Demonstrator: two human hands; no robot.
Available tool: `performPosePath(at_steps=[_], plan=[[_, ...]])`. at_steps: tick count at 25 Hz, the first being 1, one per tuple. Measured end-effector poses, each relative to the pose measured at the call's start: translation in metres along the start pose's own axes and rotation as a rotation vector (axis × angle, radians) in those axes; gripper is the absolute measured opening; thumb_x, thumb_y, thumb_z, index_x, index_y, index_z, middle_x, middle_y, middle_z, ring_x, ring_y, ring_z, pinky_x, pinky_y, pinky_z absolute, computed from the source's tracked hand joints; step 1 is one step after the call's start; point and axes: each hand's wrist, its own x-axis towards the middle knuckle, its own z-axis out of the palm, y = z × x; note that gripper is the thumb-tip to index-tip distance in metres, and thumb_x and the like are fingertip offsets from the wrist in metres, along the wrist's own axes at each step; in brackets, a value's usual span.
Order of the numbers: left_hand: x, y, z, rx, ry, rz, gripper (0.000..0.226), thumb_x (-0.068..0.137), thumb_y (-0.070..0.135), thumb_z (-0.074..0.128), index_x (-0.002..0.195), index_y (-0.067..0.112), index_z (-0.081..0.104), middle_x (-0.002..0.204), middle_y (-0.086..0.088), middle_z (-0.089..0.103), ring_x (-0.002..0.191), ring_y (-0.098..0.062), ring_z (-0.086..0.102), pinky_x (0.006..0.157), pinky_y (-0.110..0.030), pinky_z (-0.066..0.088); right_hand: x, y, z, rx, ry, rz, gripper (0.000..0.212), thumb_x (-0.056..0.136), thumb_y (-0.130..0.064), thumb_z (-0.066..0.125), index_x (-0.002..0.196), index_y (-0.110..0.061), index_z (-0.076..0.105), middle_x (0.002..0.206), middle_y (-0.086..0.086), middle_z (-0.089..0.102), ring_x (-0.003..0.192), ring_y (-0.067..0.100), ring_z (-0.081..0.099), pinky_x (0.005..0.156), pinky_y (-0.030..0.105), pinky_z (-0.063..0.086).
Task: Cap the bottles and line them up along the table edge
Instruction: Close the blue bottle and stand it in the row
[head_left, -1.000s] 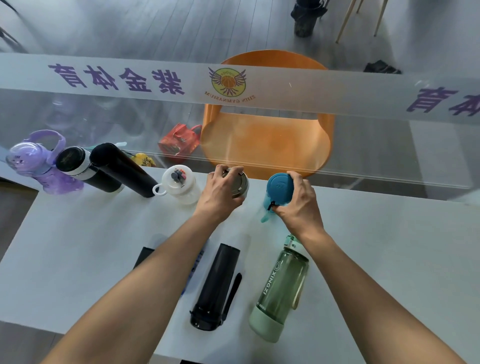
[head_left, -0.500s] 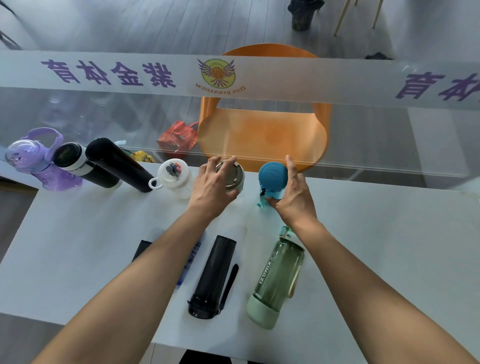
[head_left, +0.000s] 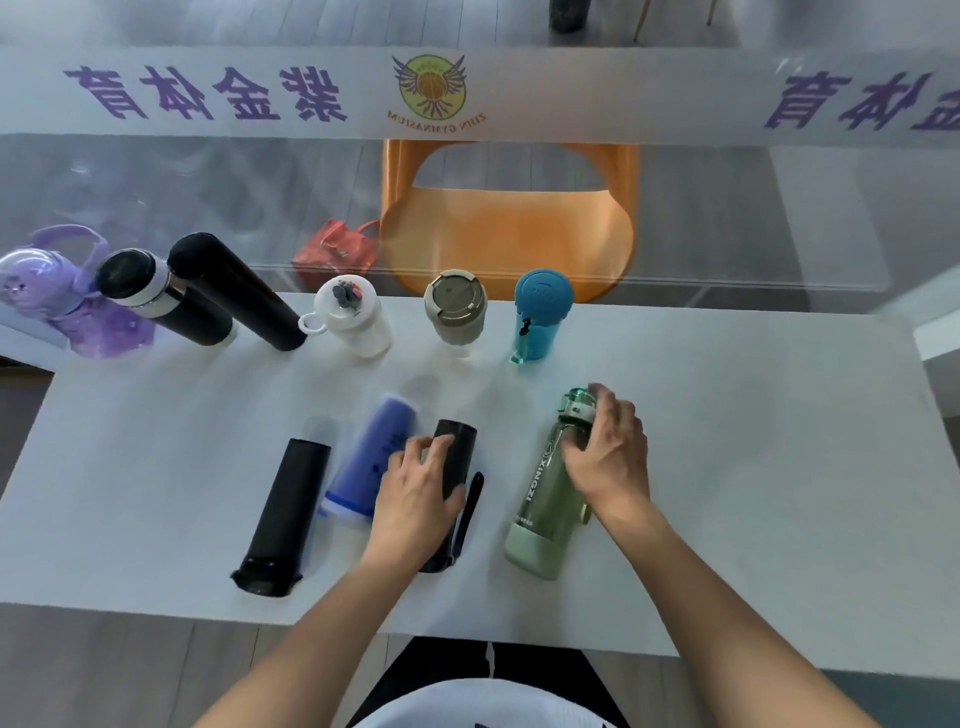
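Note:
Several capped bottles stand along the far edge of the white table (head_left: 753, 467): a purple one (head_left: 57, 296), a black one with a white band (head_left: 156, 296), a tall black one (head_left: 234, 291), a white one (head_left: 353, 317), a beige one (head_left: 454, 306) and a blue one (head_left: 540, 312). Nearer me, others lie flat: a black bottle (head_left: 285, 514), a lilac bottle (head_left: 374, 457), a black bottle with a strap (head_left: 457, 441) and a green bottle (head_left: 540, 514). My left hand (head_left: 415, 499) wraps over the strapped black bottle. My right hand (head_left: 608, 457) grips the green bottle just below its cap.
A glass barrier with a printed white banner (head_left: 208, 93) rises right behind the standing row. Beyond it are an orange chair (head_left: 509, 228) and a red bag (head_left: 337, 249). The table's right part holds nothing.
Both hands let go of the beige and blue bottles at the far edge and came back toward me. They now rest on the strapped black bottle and the green bottle. The camera tilted down.

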Motion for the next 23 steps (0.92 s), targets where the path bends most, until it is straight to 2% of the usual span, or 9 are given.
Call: performPosePath(at_steps=[4,6,8,10,13,16,19,21,23], plan=[[-0.037,-0.017,0.03,0.037,-0.187,-0.105,0.107,0.079,0.043,0.069,0.155,0.03,-0.006,0.126,-0.011,0.043,0.105,-0.032,0.052,0.094,-0.042,0.047,-0.042,-0.028,0.031,0.014,-0.081,-0.061,0.065,0.088,-0.031,0.061,0.147,-0.027,0.034,0.14,0.012,0.045,0.122,0.034,0.051,0.105,0.046,0.045],[-0.041,-0.022,0.032,-0.052,-0.211,-0.117,0.114,0.077,0.036,0.073,0.152,0.041,-0.014,0.117,-0.01,0.046,0.1,-0.031,0.055,0.091,-0.043,0.05,-0.061,-0.039,0.04,0.016,-0.114,-0.124,0.065,0.089,-0.031,0.06,0.148,-0.028,0.033,0.138,0.008,0.046,0.123,0.028,0.051,0.106,0.043,0.045],[-0.037,-0.024,0.024,-0.192,-0.197,-0.125,0.112,0.073,0.036,0.074,0.151,0.046,-0.005,0.109,-0.009,0.048,0.096,-0.029,0.057,0.089,-0.041,0.052,-0.075,-0.043,0.042,-0.008,-0.167,-0.217,0.062,0.091,-0.03,0.058,0.148,-0.03,0.034,0.136,0.003,0.049,0.123,0.022,0.052,0.108,0.041,0.045],[-0.031,-0.023,0.011,-0.392,-0.172,-0.169,0.099,0.07,0.043,0.074,0.15,0.042,0.015,0.109,-0.006,0.05,0.097,-0.023,0.056,0.092,-0.035,0.05,-0.086,-0.044,0.036,0.02,-0.253,-0.239,0.058,0.092,-0.029,0.056,0.145,-0.035,0.036,0.135,-0.002,0.051,0.123,0.015,0.053,0.108,0.039,0.045],[-0.024,-0.015,-0.01,-0.658,-0.076,-0.281,0.071,0.067,0.057,0.075,0.127,0.033,0.045,0.111,0.0,0.06,0.1,-0.015,0.061,0.094,-0.035,0.052,-0.097,-0.046,0.028,0.207,-0.353,-0.191,0.048,0.095,-0.036,0.056,0.141,-0.037,0.044,0.131,-0.001,0.056,0.117,0.01,0.057,0.105,0.038,0.049],[-0.018,0.006,-0.032,-0.847,-0.032,-0.343,0.05,0.074,0.059,0.072,0.108,0.026,0.054,0.1,-0.001,0.069,0.088,-0.015,0.068,0.083,-0.04,0.059,-0.098,-0.052,0.018,0.391,-0.36,-0.133,0.044,0.098,-0.048,0.051,0.14,-0.037,0.05,0.135,0.005,0.06,0.11,0.012,0.065,0.099,0.035,0.054],[-0.016,0.034,-0.048,-0.999,-0.076,-0.261,0.038,0.086,0.058,0.059,0.105,0.026,0.061,0.098,-0.002,0.071,0.089,-0.017,0.07,0.083,-0.043,0.06,-0.095,-0.058,-0.004,0.538,-0.292,-0.105,0.047,0.099,-0.05,0.05,0.142,-0.031,0.052,0.134,0.001,0.062,0.107,0.001,0.064,0.084,0.015,0.054],[-0.013,0.055,-0.055,-1.064,-0.121,-0.171,0.041,0.089,0.054,0.051,0.11,0.023,0.066,0.107,-0.007,0.069,0.097,-0.02,0.068,0.083,-0.042,0.061,-0.087,-0.051,-0.023,0.634,-0.236,-0.09,0.052,0.095,-0.053,0.053,0.141,-0.027,0.054,0.134,-0.001,0.06,0.113,0.004,0.061,0.087,0.019,0.055],[-0.005,0.076,-0.057,-1.138,-0.165,-0.102,0.044,0.09,0.042,0.05,0.124,0.016,0.063,0.122,-0.013,0.06,0.106,-0.025,0.066,0.082,-0.039,0.061,-0.075,-0.042,-0.043,0.71,-0.165,-0.082,0.055,0.089,-0.056,0.054,0.135,-0.027,0.06,0.13,-0.003,0.064,0.118,0.009,0.061,0.1,0.034,0.053]])
